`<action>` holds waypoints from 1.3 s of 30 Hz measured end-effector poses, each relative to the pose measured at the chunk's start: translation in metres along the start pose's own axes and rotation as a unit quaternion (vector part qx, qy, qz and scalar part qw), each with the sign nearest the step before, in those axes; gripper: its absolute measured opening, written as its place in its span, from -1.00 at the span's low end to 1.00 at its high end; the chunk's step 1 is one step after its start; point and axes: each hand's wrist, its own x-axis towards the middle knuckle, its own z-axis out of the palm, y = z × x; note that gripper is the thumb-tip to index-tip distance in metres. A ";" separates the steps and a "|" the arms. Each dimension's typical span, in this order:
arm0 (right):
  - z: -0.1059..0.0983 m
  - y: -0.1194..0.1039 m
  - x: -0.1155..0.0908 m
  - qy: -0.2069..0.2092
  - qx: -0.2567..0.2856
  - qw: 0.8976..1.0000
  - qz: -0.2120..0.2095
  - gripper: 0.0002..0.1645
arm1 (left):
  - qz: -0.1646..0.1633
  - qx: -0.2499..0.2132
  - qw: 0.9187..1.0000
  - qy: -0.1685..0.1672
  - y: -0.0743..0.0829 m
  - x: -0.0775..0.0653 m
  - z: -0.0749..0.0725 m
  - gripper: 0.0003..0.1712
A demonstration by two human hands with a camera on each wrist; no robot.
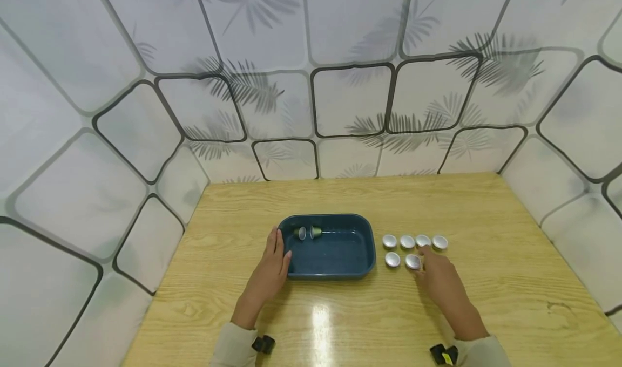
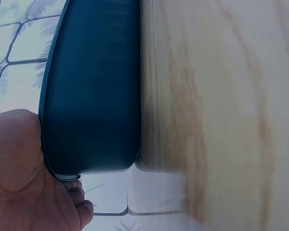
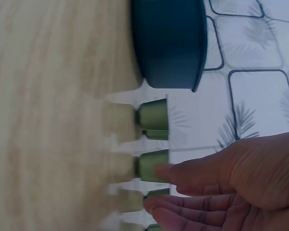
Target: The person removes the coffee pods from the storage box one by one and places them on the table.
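My left hand [image 1: 269, 267] grips the left end of a dark blue tray [image 1: 335, 275], its thumb reaching over the rim near the front corner. Inside the tray, at the back left, two green coffee capsules [image 1: 316, 231] lie on their sides. Right of the tray several more capsules stand in two short rows, silver lids up. Around the front-row capsule [image 1: 413, 262] farthest right, my right hand [image 1: 444, 280] has thumb and fingers spread. In the right wrist view the thumb overlaps a green capsule [image 3: 149, 163], while the fingers [image 3: 178, 209] stay apart from the thumb.
The tray and capsules stand on a light wood-grain table [image 1: 316, 313]. Patterned white walls [image 1: 350, 102] enclose it at the back and both sides. Back-row capsules [image 1: 407, 242] stand close beyond the right fingertips.
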 end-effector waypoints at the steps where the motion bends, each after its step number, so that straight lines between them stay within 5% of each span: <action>1: -0.003 -0.001 -0.002 0.004 -0.003 1.000 -0.002 -0.46 | 0.001 0.000 1.000 0.000 0.000 0.000 0.000 -0.24; 17: -0.026 -0.037 -0.007 0.043 -0.047 0.997 -0.033 -0.62 | -0.002 -0.002 1.000 -0.003 -0.002 0.000 0.001 -0.24; 27: -0.007 -0.066 0.018 0.077 0.007 0.991 -0.106 -0.72 | -0.002 -0.005 1.000 -0.006 -0.003 0.001 0.002 -0.23; 39: 0.013 -0.092 0.035 0.025 0.024 0.987 -0.160 -0.62 | 0.001 -0.003 1.000 -0.003 -0.003 0.002 0.001 -0.23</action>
